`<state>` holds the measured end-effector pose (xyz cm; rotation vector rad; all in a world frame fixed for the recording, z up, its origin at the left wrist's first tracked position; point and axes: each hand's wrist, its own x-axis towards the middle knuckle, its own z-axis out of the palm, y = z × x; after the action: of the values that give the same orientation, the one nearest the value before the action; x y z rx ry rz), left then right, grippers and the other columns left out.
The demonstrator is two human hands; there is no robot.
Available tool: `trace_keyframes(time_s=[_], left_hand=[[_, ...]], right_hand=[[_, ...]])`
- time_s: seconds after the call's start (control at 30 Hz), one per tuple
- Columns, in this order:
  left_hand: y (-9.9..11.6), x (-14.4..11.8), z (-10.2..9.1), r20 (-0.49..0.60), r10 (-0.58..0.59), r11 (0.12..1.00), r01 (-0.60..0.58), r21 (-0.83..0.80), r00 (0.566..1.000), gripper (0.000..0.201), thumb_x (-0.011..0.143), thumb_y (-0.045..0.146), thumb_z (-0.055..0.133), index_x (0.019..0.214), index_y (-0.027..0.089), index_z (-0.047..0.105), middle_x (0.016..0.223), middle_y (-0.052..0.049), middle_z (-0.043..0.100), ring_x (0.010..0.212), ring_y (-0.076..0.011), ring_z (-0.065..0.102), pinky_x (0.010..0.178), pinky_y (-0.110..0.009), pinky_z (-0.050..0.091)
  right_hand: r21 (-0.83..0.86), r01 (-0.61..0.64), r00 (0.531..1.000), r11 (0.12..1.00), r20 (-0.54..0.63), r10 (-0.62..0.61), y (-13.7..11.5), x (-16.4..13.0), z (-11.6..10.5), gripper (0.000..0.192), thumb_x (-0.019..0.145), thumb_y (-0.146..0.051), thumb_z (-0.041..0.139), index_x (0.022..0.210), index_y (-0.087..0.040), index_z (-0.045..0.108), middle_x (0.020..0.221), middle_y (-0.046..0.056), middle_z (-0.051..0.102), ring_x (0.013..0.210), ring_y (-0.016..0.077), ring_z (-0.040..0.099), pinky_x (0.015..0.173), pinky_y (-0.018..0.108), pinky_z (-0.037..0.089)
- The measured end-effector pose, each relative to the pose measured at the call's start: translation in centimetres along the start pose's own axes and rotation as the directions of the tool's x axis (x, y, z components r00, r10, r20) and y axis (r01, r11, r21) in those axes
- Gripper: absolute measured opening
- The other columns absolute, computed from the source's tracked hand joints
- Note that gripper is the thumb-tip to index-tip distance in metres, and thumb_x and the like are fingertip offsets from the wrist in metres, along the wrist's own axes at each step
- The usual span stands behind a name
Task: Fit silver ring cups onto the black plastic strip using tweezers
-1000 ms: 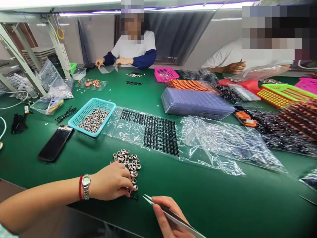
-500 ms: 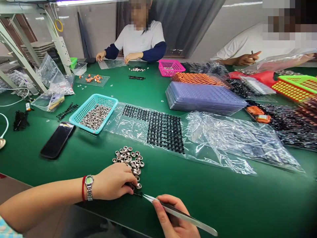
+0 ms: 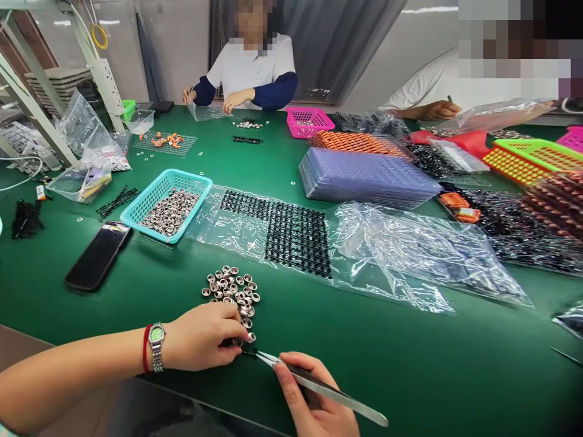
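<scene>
My left hand (image 3: 207,337), with a watch and red band on the wrist, rests on the green table at the near end of a pile of small metal rings (image 3: 231,290). Its fingertips pinch a small dark part beside one ring. My right hand (image 3: 314,400) holds silver tweezers (image 3: 319,387), whose tips touch that small black part right at the left fingertips. A clear plastic sheet carrying a grid of black parts (image 3: 296,237) lies just beyond the rings.
A teal basket (image 3: 200,182) of metal rings and a black phone (image 3: 98,255) lie to the left. A purple tray stack (image 3: 364,179), crumpled plastic bags (image 3: 428,252) and coloured baskets fill the right. Two other people work at the far side.
The tweezers moved left until their tips met the small part at my left fingertips. My left hand stayed at the ring pile. The view shifted slightly.
</scene>
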<state>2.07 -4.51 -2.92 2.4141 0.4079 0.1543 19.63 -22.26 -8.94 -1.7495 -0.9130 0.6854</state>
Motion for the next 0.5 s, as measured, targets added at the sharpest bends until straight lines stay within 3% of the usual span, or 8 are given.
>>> trace_keyframes(time_s=[0.17,0.27,0.4,0.5], left_hand=[[0.6,-0.7,-0.3,-0.109,-0.04,0.986,0.022,-0.167,0.993,0.021,0.086,0.006,0.068,0.099,0.018,0.08,0.103,-0.006,0.07,0.083,-0.0153,0.068,0.076,-0.022,0.057],[1.8,-1.6,-0.3,-0.147,-0.096,0.96,0.052,-0.276,0.985,0.025,0.082,0.002,0.064,0.092,0.019,0.08,0.094,-0.004,0.073,0.078,-0.014,0.068,0.071,-0.02,0.054],[2.9,-3.0,1.1,-0.241,-0.222,0.912,0.114,-0.395,0.945,0.026,0.081,0.006,0.06,0.084,0.022,0.08,0.081,-0.001,0.07,0.064,-0.0107,0.064,0.059,-0.016,0.05],[2.3,-3.5,2.8,-0.292,-0.314,0.852,0.132,-0.507,0.904,0.016,0.084,0.017,0.067,0.08,0.025,0.081,0.08,0.0,0.071,0.063,-0.0119,0.066,0.061,-0.016,0.054]], right_hand=[[0.005,0.015,1.0,1.0,0.022,-0.015,0.4,-0.1,0.1,0.031,0.09,-0.054,0.073,0.094,-0.023,0.077,0.089,0.006,0.078,0.076,0.0174,0.077,0.067,0.018,0.06],[0.026,0.052,0.998,0.998,-0.038,-0.051,-0.5,0.0,0.4,0.026,0.092,-0.05,0.072,0.093,-0.024,0.075,0.085,0.004,0.076,0.072,0.0151,0.074,0.067,0.018,0.058],[0.11,0.176,0.984,0.978,-0.061,-0.17,-2.3,0.5,1.2,0.015,0.095,-0.037,0.069,0.091,-0.024,0.073,0.076,0.0,0.071,0.062,0.011,0.067,0.059,0.017,0.053],[0.065,0.219,0.971,0.974,-0.108,-0.211,-2.9,1.2,1.8,0.018,0.095,-0.04,0.066,0.089,-0.023,0.07,0.071,-0.002,0.068,0.056,0.01,0.062,0.054,0.017,0.051]])
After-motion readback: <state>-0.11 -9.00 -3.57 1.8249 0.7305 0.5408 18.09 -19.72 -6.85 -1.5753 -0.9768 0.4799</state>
